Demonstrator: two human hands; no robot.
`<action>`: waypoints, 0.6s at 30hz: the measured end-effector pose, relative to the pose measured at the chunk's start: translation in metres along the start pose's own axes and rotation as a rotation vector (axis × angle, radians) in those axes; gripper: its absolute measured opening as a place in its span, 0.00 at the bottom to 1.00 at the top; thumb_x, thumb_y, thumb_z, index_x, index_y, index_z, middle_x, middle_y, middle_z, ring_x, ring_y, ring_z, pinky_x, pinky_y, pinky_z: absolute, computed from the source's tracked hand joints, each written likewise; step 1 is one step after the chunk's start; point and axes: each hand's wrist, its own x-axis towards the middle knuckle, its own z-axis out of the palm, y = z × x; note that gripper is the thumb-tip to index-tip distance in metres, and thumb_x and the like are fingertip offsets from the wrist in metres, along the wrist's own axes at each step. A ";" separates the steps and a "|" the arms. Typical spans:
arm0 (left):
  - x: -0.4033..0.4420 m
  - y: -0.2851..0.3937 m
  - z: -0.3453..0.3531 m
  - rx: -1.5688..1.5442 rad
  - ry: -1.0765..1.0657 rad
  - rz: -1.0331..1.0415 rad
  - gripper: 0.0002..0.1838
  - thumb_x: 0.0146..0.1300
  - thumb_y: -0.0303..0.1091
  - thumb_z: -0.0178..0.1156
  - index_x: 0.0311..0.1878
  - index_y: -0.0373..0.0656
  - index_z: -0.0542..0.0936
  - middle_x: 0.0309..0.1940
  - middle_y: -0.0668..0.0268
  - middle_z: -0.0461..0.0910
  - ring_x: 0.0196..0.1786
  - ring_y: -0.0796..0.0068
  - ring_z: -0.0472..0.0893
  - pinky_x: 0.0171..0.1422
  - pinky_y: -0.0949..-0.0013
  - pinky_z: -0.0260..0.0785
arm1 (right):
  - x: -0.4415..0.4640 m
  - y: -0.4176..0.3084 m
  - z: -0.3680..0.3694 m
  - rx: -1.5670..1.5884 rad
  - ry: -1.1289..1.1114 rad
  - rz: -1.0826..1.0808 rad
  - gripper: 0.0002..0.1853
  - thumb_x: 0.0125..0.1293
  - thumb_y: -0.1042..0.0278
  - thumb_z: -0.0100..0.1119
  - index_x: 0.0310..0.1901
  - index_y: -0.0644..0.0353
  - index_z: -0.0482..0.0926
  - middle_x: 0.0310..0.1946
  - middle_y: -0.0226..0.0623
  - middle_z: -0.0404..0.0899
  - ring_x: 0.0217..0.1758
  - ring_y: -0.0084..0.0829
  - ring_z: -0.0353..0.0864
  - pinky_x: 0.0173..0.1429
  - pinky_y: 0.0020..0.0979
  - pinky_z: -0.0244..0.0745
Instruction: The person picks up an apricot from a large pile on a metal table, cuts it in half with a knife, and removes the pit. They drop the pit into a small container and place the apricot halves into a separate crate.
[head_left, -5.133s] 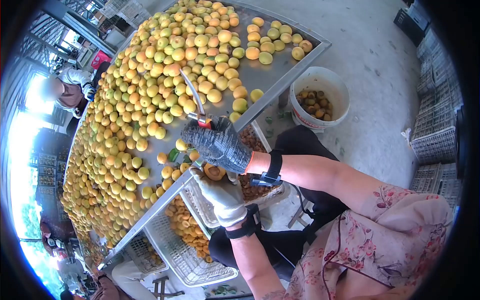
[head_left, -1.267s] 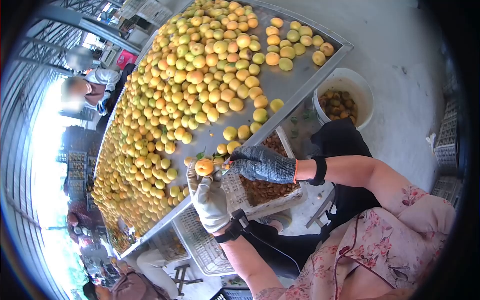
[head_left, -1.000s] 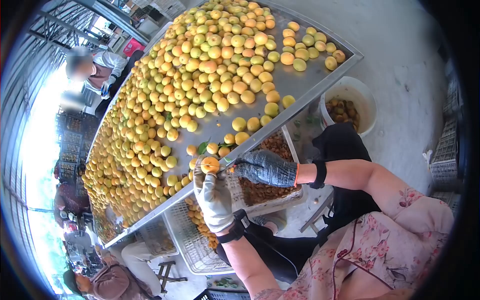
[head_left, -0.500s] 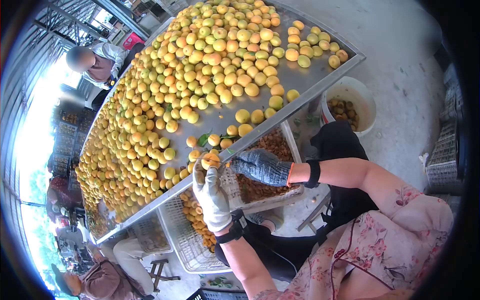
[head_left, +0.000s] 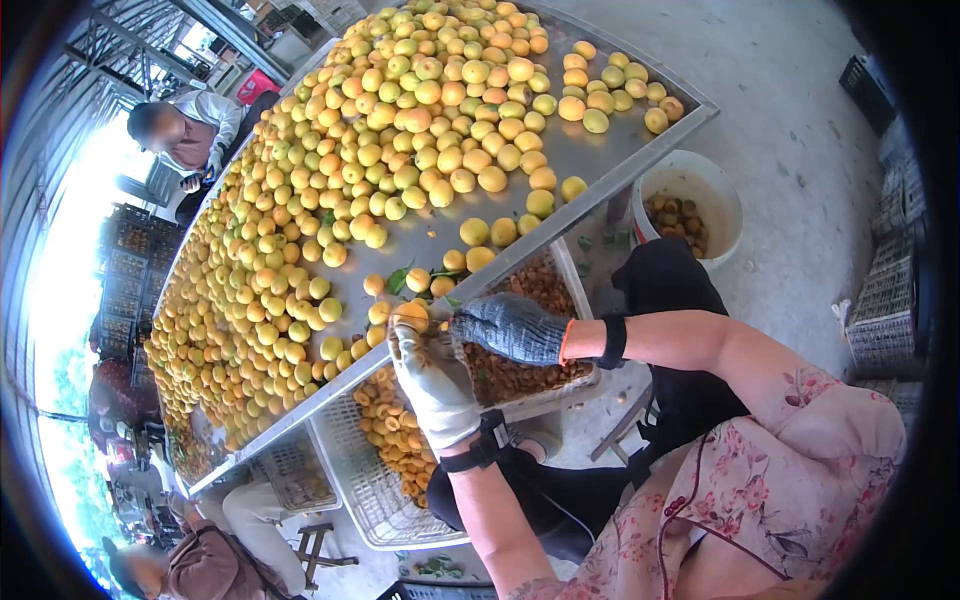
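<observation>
My left hand, in a white glove, is closed around an apricot at the near edge of the metal table. Beside it my right hand, in a grey-blue knitted glove, is closed with its fingertips close to the fruit; what it grips is too small to make out. Many whole apricots lie spread over the table. Under my hands stand a white crate of brown pits and a white crate holding orange apricot halves.
A white bucket with darker fruit stands right of the table. Stacked crates line the far right. One person is across the table, another sits at lower left near a small stool.
The view has shifted slightly, moving the table a little up and left in the picture. The left hand has turned slightly with the apricot, and the right hand stays close beside it.
</observation>
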 end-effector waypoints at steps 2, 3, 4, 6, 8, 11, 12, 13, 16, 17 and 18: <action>0.003 -0.008 -0.005 -0.111 0.014 -0.038 0.20 0.73 0.45 0.48 0.58 0.38 0.69 0.50 0.62 0.76 0.51 0.70 0.76 0.57 0.67 0.70 | 0.000 -0.003 0.000 0.022 -0.009 0.021 0.14 0.69 0.58 0.51 0.39 0.60 0.80 0.29 0.46 0.80 0.34 0.48 0.79 0.38 0.43 0.72; 0.003 -0.007 -0.004 -0.114 0.013 -0.036 0.20 0.73 0.45 0.48 0.58 0.38 0.69 0.50 0.62 0.76 0.51 0.70 0.76 0.57 0.67 0.70 | 0.000 -0.005 0.000 0.043 -0.021 0.040 0.13 0.68 0.58 0.52 0.39 0.60 0.80 0.29 0.46 0.80 0.34 0.48 0.79 0.38 0.43 0.72; 0.003 -0.004 -0.004 -0.091 -0.006 -0.041 0.20 0.73 0.43 0.49 0.58 0.37 0.69 0.51 0.62 0.75 0.51 0.71 0.76 0.56 0.67 0.70 | 0.000 -0.006 -0.002 0.042 -0.021 0.039 0.13 0.68 0.58 0.52 0.39 0.60 0.80 0.29 0.46 0.80 0.34 0.48 0.79 0.38 0.43 0.72; 0.001 0.001 0.002 -0.067 -0.030 -0.045 0.20 0.72 0.42 0.49 0.58 0.37 0.69 0.51 0.62 0.75 0.51 0.71 0.76 0.56 0.68 0.70 | -0.001 -0.007 -0.006 0.091 -0.012 0.086 0.13 0.68 0.58 0.52 0.39 0.60 0.80 0.29 0.46 0.79 0.32 0.48 0.79 0.38 0.43 0.71; -0.002 0.008 0.007 0.168 -0.076 0.066 0.19 0.71 0.38 0.51 0.59 0.36 0.69 0.50 0.61 0.75 0.51 0.73 0.76 0.54 0.69 0.70 | 0.002 -0.004 -0.007 0.109 -0.007 0.073 0.13 0.68 0.58 0.52 0.39 0.60 0.80 0.29 0.46 0.79 0.32 0.48 0.79 0.37 0.43 0.71; -0.006 0.011 0.013 0.306 0.036 0.036 0.18 0.70 0.35 0.51 0.58 0.36 0.70 0.50 0.62 0.75 0.50 0.74 0.75 0.54 0.71 0.69 | 0.003 -0.004 -0.007 0.078 -0.008 0.056 0.13 0.69 0.59 0.52 0.39 0.59 0.80 0.29 0.46 0.79 0.32 0.47 0.79 0.36 0.43 0.70; -0.003 0.006 0.007 0.297 0.061 0.026 0.16 0.70 0.35 0.52 0.56 0.36 0.71 0.47 0.65 0.75 0.47 0.76 0.75 0.53 0.73 0.68 | 0.004 -0.005 -0.007 0.032 -0.015 0.046 0.13 0.69 0.59 0.52 0.38 0.59 0.80 0.29 0.46 0.79 0.32 0.47 0.79 0.36 0.43 0.70; -0.002 0.003 0.001 0.296 0.060 0.028 0.16 0.70 0.35 0.52 0.56 0.36 0.71 0.47 0.65 0.75 0.47 0.76 0.75 0.53 0.73 0.68 | 0.004 -0.005 -0.007 0.030 -0.015 0.043 0.13 0.69 0.59 0.52 0.38 0.59 0.80 0.29 0.46 0.79 0.32 0.47 0.79 0.36 0.43 0.70; 0.000 0.006 0.004 0.169 -0.048 0.011 0.17 0.70 0.38 0.51 0.55 0.37 0.72 0.43 0.67 0.77 0.45 0.77 0.75 0.52 0.75 0.67 | 0.003 -0.005 -0.007 0.067 0.028 0.009 0.13 0.69 0.59 0.51 0.37 0.59 0.79 0.28 0.46 0.79 0.32 0.47 0.79 0.36 0.42 0.70; -0.001 0.007 0.012 0.169 -0.050 0.009 0.17 0.70 0.38 0.51 0.55 0.37 0.72 0.43 0.67 0.77 0.45 0.77 0.75 0.52 0.75 0.67 | 0.001 -0.003 -0.006 0.065 0.035 0.007 0.14 0.70 0.58 0.50 0.37 0.60 0.79 0.28 0.46 0.79 0.32 0.47 0.79 0.36 0.42 0.70; -0.002 0.007 0.019 0.164 -0.021 0.039 0.16 0.70 0.37 0.51 0.55 0.37 0.72 0.42 0.67 0.77 0.45 0.77 0.75 0.52 0.75 0.67 | 0.001 -0.001 -0.005 0.064 0.041 0.005 0.15 0.70 0.57 0.50 0.36 0.60 0.79 0.28 0.47 0.79 0.32 0.47 0.79 0.37 0.43 0.71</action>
